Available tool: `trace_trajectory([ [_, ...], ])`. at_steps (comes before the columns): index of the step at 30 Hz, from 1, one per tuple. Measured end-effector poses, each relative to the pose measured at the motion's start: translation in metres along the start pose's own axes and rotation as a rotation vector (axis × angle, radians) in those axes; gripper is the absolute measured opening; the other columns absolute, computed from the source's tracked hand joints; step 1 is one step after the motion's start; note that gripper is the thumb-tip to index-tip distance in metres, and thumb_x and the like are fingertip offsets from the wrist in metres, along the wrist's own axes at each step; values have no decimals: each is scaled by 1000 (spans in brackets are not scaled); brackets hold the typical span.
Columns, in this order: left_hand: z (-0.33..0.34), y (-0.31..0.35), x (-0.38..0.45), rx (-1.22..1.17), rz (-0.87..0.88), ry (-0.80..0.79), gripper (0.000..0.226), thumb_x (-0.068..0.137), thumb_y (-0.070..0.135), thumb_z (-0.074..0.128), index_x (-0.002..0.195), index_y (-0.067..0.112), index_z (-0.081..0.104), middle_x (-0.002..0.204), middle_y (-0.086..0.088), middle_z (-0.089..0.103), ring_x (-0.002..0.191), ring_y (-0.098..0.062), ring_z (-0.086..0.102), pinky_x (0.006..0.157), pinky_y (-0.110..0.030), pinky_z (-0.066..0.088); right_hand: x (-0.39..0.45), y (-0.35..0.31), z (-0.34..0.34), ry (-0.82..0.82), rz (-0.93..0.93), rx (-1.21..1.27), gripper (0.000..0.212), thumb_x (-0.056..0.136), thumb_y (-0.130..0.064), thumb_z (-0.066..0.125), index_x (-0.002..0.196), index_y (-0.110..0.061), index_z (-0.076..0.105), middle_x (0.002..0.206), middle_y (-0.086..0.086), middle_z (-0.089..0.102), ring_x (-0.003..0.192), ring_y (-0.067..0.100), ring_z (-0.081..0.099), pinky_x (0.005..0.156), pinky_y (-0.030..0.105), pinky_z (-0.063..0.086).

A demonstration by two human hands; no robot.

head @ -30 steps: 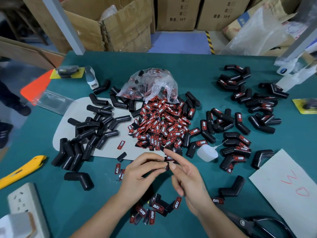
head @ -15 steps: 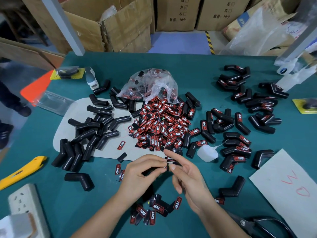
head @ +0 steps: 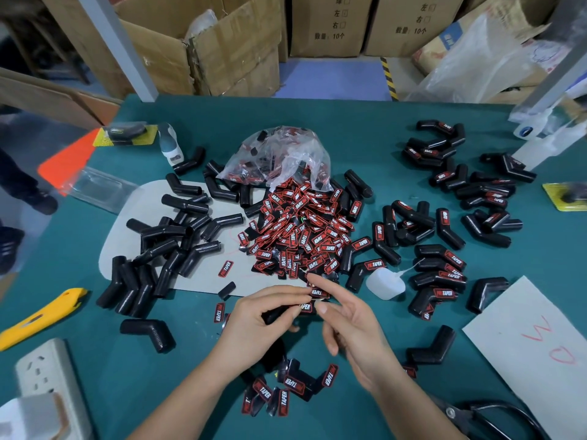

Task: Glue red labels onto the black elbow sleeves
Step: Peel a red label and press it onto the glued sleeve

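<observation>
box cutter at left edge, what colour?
Yellow box cutter, seen in the head view.

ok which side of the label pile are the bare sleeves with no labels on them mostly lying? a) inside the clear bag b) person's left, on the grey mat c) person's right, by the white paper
b: the unlabelled black elbow sleeves lie heaped on the grey mat left of the red label pile, while the sleeves on the right carry labels.
</observation>
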State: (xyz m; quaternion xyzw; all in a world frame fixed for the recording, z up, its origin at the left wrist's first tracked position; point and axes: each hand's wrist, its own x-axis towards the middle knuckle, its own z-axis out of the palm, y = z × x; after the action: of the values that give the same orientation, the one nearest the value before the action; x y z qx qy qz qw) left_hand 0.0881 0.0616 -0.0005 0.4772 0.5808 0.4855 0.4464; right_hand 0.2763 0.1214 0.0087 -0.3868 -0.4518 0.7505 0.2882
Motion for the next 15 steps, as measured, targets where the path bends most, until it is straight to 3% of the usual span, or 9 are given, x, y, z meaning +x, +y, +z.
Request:
trace_trajectory([
  [7, -3, 1, -2, -40, -18, -33, 34, 101, -3, 64, 118, 21, 82, 128, 8, 74, 122, -17, 69, 87, -32, 64, -3, -5, 5, 26, -38, -132, 47, 99, -7, 71, 141, -27, 63, 80, 6, 73, 43, 12, 54, 55, 13, 44],
  [12, -5, 4, -1, -47, 2, -99, 40, 105, -2, 56, 124, 26, 78, 135, 7, 69, 127, -20, 66, 92, -34, 62, -3, -7, 4, 32, -32, -199, 43, 102, -10, 66, 141, -29, 63, 92, 27, 71, 43, 14, 58, 53, 15, 42],
  [15, -6, 5, -1, -51, 3, -109, 42, 105, -3, 54, 125, 26, 77, 136, 7, 68, 128, -20, 65, 94, -33, 61, -2, -6, 3, 25, -34, -214, 42, 103, -13, 65, 141, -32, 62, 91, 21, 73, 44, 15, 60, 51, 17, 40],
])
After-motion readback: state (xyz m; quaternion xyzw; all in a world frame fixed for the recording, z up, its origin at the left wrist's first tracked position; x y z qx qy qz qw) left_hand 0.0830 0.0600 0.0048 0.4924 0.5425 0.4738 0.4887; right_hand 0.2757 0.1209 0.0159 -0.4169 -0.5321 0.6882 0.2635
